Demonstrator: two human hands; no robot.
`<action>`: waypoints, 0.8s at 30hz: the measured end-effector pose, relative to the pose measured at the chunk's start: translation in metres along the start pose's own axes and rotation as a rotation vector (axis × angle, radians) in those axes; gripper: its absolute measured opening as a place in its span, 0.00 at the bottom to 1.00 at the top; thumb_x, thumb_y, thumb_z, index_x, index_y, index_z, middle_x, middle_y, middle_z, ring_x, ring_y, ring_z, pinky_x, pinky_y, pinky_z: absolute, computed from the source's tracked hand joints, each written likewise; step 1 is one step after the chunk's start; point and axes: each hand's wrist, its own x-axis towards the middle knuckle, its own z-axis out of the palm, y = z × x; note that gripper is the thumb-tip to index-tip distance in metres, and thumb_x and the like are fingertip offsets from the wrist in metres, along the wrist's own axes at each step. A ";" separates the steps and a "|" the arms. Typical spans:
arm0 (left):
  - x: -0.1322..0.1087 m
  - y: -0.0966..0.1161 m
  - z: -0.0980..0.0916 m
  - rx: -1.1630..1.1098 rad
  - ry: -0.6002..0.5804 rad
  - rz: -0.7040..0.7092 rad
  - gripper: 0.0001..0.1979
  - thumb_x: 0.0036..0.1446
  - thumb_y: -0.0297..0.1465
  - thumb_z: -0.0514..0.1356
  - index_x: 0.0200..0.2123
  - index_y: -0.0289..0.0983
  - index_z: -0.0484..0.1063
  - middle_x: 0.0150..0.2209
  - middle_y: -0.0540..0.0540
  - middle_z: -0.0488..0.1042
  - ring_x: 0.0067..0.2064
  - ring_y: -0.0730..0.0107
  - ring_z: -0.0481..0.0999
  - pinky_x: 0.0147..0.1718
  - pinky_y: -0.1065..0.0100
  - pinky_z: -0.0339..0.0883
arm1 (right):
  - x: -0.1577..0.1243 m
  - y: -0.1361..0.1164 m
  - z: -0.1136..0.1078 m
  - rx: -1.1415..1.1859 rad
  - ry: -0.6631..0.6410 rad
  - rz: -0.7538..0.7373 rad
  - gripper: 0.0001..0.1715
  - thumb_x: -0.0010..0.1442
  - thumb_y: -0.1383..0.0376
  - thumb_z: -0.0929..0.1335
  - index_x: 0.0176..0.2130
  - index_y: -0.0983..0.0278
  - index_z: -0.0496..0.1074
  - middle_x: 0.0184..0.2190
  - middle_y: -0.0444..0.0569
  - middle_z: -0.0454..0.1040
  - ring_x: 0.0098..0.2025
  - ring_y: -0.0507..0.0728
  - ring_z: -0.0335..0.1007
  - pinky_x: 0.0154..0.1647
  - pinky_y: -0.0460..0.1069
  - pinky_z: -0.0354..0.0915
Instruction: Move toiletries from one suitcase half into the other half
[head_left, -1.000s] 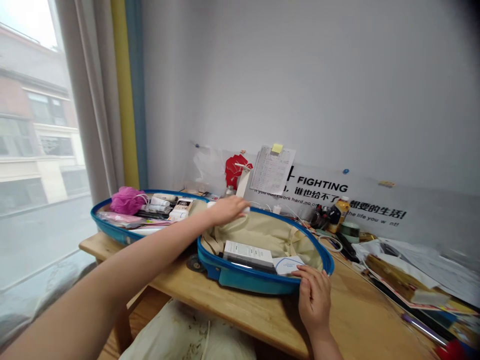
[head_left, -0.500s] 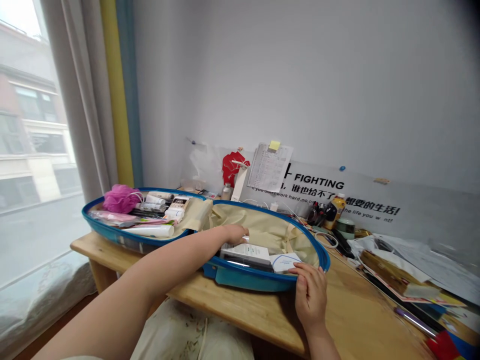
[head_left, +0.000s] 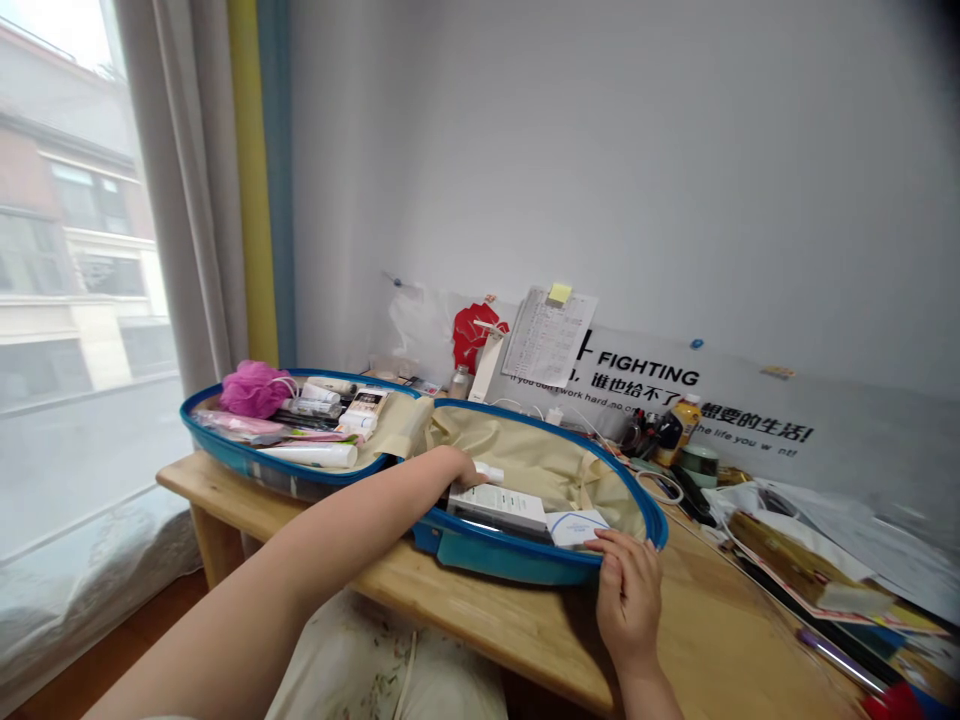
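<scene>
An open blue suitcase (head_left: 517, 560) lies flat on a wooden table (head_left: 705, 640). Its right half has a beige lining and holds white boxes (head_left: 501, 503). My left hand (head_left: 452, 466) reaches into that half, fingers closed on a small white bottle (head_left: 489, 472) just behind the boxes. My right hand (head_left: 628, 592) rests on the near blue rim beside a small white carton (head_left: 574, 526), fingers together and laid over the edge. The left half (head_left: 247, 455) is filled with toiletries and a pink bath sponge (head_left: 255, 388).
Behind the suitcase stand bottles (head_left: 674, 425), a red ornament (head_left: 471, 337) and papers pinned to the wall (head_left: 547, 335). Papers and magazines (head_left: 817, 570) cover the table's right side. A curtain (head_left: 210, 190) and window lie to the left.
My left hand drew back from the far rim of the right half down into it, to the white boxes, and now holds the small white bottle. The right hand stayed on the rim.
</scene>
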 end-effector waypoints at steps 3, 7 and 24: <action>-0.008 0.008 -0.006 0.032 -0.155 -0.056 0.32 0.54 0.47 0.50 0.57 0.33 0.57 0.55 0.32 0.63 0.53 0.51 0.66 0.48 0.58 0.61 | -0.001 0.002 0.001 -0.004 0.001 0.010 0.17 0.61 0.64 0.55 0.32 0.62 0.69 0.35 0.49 0.70 0.41 0.56 0.65 0.54 0.58 0.50; -0.013 0.016 -0.011 0.053 -0.162 0.031 0.28 0.55 0.39 0.50 0.58 0.35 0.55 0.57 0.36 0.62 0.54 0.55 0.66 0.49 0.60 0.61 | -0.001 0.003 0.002 -0.007 -0.003 0.019 0.17 0.61 0.64 0.55 0.32 0.63 0.69 0.35 0.49 0.71 0.41 0.57 0.65 0.53 0.59 0.50; -0.008 0.015 -0.010 0.095 -0.169 0.088 0.31 0.43 0.26 0.56 0.55 0.40 0.62 0.56 0.38 0.63 0.51 0.53 0.68 0.46 0.59 0.64 | -0.001 0.001 0.001 0.004 0.012 -0.005 0.16 0.61 0.65 0.56 0.32 0.62 0.69 0.35 0.48 0.71 0.41 0.56 0.65 0.52 0.57 0.51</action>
